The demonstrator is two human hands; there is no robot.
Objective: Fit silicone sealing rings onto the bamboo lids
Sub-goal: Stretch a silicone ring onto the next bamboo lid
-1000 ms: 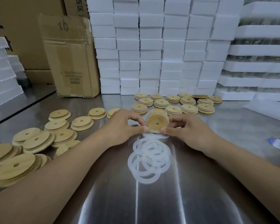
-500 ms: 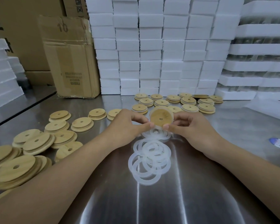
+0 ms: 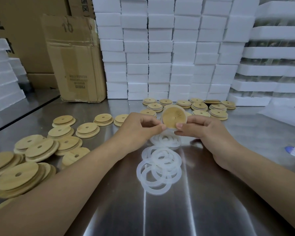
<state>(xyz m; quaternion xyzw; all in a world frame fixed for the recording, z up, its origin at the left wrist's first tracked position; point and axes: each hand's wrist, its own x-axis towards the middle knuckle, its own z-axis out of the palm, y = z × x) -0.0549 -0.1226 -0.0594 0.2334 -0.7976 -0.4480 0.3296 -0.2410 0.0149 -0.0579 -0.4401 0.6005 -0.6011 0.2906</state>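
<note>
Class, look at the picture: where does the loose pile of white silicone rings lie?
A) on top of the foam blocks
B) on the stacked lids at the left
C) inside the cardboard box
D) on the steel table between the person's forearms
D: the silicone rings lie on the bare steel table between the forearms, just below the bamboo lid that the left hand and right hand hold.
</note>
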